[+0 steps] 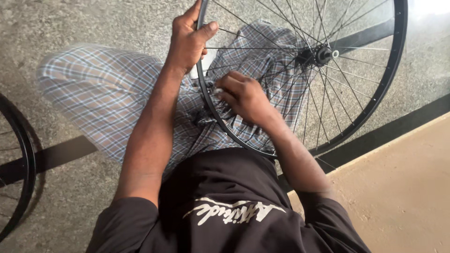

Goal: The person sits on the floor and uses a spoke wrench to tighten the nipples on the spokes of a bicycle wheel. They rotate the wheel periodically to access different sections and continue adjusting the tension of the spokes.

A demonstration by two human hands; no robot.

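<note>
A black bicycle wheel rim [389, 79] with thin metal spokes and a hub [323, 55] stands upright over my lap. My left hand [187, 40] grips the rim at its upper left edge, thumb across it. My right hand [243, 96] is inside the wheel, with the fingers pinched against the rim's inner side near a spoke end. Whether it holds a small tool there is hidden by the fingers. I sit on the floor in plaid trousers [103, 93] and a dark shirt.
Part of a second black wheel [23, 154] shows at the left edge. The floor is speckled grey stone [61, 197] with a black strip [398, 126] and a tan area [403, 187] at the lower right.
</note>
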